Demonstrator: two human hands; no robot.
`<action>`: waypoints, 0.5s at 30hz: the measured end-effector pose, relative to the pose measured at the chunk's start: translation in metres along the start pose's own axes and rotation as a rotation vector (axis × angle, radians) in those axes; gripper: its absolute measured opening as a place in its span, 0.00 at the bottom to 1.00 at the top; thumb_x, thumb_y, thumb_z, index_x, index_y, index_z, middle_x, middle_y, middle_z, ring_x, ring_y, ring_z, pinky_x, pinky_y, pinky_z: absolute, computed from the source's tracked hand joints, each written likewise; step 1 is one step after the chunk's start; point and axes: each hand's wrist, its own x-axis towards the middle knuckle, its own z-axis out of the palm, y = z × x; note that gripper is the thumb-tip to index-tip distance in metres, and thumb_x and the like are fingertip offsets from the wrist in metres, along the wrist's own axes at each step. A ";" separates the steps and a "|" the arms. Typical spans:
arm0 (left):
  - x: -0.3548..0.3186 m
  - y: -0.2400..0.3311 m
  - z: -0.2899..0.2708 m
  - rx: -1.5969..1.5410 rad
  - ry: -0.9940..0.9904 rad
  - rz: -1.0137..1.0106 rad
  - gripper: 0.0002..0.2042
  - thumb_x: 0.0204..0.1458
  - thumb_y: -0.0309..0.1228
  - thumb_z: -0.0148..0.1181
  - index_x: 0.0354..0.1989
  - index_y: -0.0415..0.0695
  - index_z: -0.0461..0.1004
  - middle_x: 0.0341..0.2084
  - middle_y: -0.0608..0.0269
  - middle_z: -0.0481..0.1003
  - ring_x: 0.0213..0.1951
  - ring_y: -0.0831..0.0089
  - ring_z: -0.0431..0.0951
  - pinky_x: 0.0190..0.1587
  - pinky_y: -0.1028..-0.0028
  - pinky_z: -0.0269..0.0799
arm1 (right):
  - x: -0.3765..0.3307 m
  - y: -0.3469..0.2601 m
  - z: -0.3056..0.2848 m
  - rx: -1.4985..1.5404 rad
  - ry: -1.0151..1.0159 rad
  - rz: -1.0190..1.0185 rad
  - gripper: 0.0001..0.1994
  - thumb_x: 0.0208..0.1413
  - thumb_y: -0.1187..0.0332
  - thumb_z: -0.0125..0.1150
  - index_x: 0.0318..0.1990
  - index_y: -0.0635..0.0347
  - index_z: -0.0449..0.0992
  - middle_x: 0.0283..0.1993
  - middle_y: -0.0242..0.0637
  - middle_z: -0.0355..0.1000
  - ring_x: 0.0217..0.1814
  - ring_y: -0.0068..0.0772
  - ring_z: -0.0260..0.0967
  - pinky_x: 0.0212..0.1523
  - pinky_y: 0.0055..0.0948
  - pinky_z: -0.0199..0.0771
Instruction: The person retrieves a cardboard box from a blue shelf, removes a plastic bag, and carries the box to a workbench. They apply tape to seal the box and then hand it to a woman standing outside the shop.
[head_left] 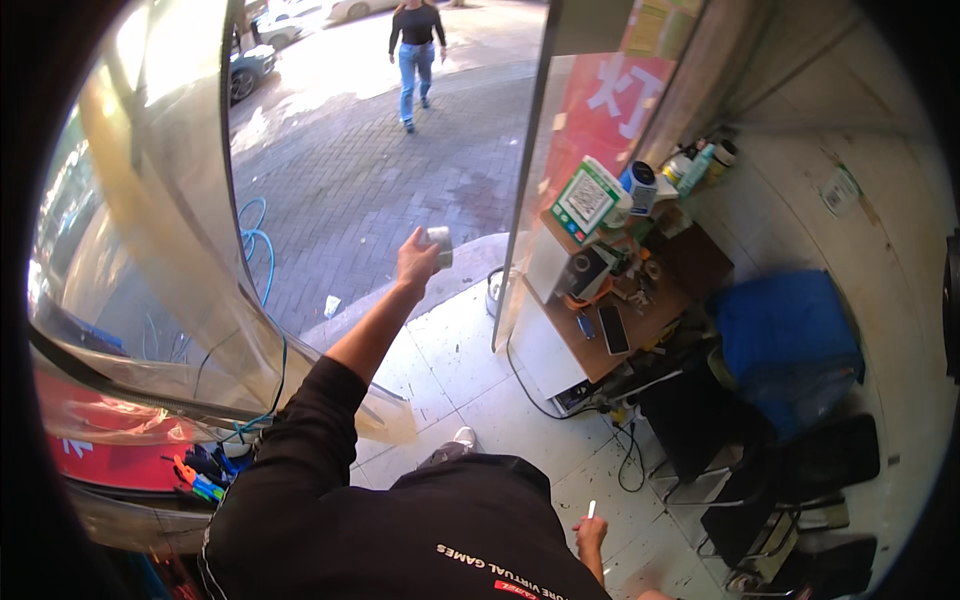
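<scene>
My left arm reaches forward toward the open doorway. My left hand (415, 262) is closed around a short silvery-grey cylinder (439, 248), held up in front of the door sill; whether it is a cup or a roll cannot be made out. Low at my right side, my right hand (591, 537) grips a small white stick-like piece (592, 509) that points up from the fingers. Under my body, one shoe (464, 436) shows on the tiles.
Clear plastic door curtains (150, 200) hang at left, with a blue hose (265, 250) outside. A person (415, 55) walks on the pavement. To the right stands a cluttered desk (590, 340) with a phone (613, 330), a green-framed code sign (588, 200), cables (540, 405) and black chairs (830, 455).
</scene>
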 end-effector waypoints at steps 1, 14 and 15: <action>0.020 -0.002 0.007 0.001 0.006 -0.008 0.37 0.58 0.23 0.63 0.76 0.43 0.54 0.47 0.53 0.78 0.39 0.69 0.80 0.35 0.68 0.80 | 0.007 0.008 0.006 -0.099 -0.081 -0.070 0.16 0.58 0.64 0.55 0.26 0.70 0.80 0.18 0.46 0.77 0.22 0.43 0.78 0.27 0.44 0.77; 0.214 0.037 0.033 -0.019 0.167 -0.067 0.41 0.57 0.24 0.66 0.77 0.41 0.50 0.46 0.55 0.79 0.38 0.69 0.81 0.33 0.67 0.81 | 0.208 -0.143 0.052 0.077 -0.276 0.123 0.19 0.64 0.55 0.55 0.30 0.63 0.77 0.19 0.40 0.76 0.17 0.34 0.72 0.13 0.36 0.66; 0.232 0.043 0.030 -0.004 0.170 -0.044 0.42 0.57 0.24 0.66 0.78 0.42 0.49 0.45 0.57 0.79 0.37 0.70 0.81 0.32 0.67 0.80 | 0.223 -0.162 0.044 0.099 -0.253 0.112 0.19 0.65 0.55 0.55 0.30 0.63 0.77 0.19 0.40 0.76 0.17 0.34 0.71 0.13 0.36 0.66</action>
